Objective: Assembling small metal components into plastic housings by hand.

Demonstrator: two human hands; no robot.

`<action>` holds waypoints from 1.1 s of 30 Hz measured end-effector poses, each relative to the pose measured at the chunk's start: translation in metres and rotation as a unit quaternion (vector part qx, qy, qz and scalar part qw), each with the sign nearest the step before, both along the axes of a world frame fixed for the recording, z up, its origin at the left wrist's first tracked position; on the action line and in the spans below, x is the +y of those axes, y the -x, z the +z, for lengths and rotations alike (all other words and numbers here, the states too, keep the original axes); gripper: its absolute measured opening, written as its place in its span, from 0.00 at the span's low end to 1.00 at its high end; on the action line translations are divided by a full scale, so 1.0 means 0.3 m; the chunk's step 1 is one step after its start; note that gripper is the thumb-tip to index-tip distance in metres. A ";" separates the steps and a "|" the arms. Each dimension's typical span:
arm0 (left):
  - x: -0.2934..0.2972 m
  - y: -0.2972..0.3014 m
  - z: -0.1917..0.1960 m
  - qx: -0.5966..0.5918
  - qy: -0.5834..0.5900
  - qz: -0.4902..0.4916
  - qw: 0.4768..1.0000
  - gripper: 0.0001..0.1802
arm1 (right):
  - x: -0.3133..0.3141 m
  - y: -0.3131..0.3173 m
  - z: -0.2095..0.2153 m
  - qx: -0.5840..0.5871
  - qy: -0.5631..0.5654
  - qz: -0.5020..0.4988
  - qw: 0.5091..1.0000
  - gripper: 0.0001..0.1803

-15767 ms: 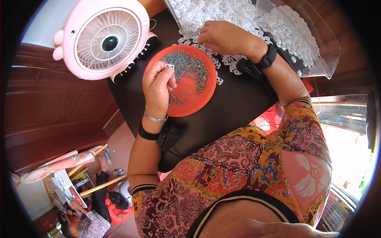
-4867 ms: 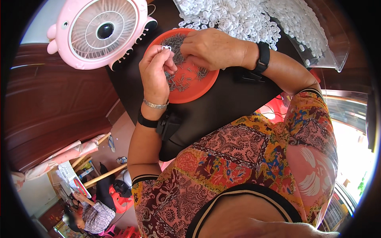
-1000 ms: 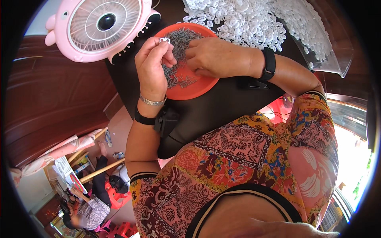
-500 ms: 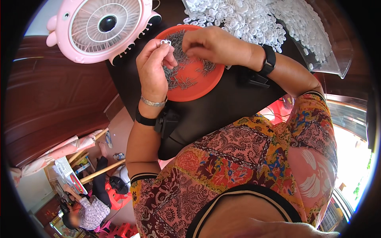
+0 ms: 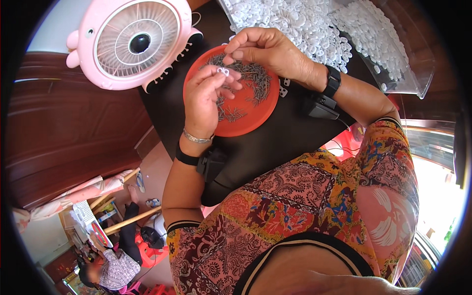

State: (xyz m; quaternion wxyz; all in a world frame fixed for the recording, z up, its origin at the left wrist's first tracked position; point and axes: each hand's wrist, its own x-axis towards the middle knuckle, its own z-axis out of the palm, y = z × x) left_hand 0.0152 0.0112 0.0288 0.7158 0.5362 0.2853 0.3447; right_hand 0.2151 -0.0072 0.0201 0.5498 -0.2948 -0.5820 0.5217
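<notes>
My left hand (image 5: 205,93) pinches a small white plastic piece with two holes (image 5: 223,71) between thumb and finger. Beneath both hands stands a shallow round orange-red tray (image 5: 250,120), with many thin grey nails or pins (image 5: 255,81) spread over its bottom. Just right of the white piece and apart from it, my right hand (image 5: 273,51) hangs over the tray's far side. Its thumb and forefinger are drawn together; anything between them is too small to make out.
A heap of similar white pieces (image 5: 295,29) covers the table's far side, beside a clear plastic container (image 5: 383,44) of more. A pink fan (image 5: 137,44) stands at the far left. Few loose white pieces (image 5: 283,88) lie right of the tray. Another person (image 5: 118,265) sits at lower left.
My left hand, still pinching the white piece, sits slightly farther right and lower in view. My right hand has come up from the nails in the tray. The whole view has shifted slightly.
</notes>
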 end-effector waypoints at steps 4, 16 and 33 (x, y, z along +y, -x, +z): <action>-0.016 -0.014 -0.009 -0.051 0.042 0.009 0.998 0.10 | -0.020 0.023 -0.003 0.005 0.022 0.010 1.000 0.08; -0.011 -0.006 -0.022 -0.068 -0.028 0.016 0.997 0.10 | -0.037 0.030 0.015 -0.194 -0.072 -0.063 0.976 0.05; -0.019 -0.015 -0.008 0.050 -0.097 0.028 0.994 0.09 | -0.032 0.001 0.056 -0.175 -0.005 -0.032 0.984 0.12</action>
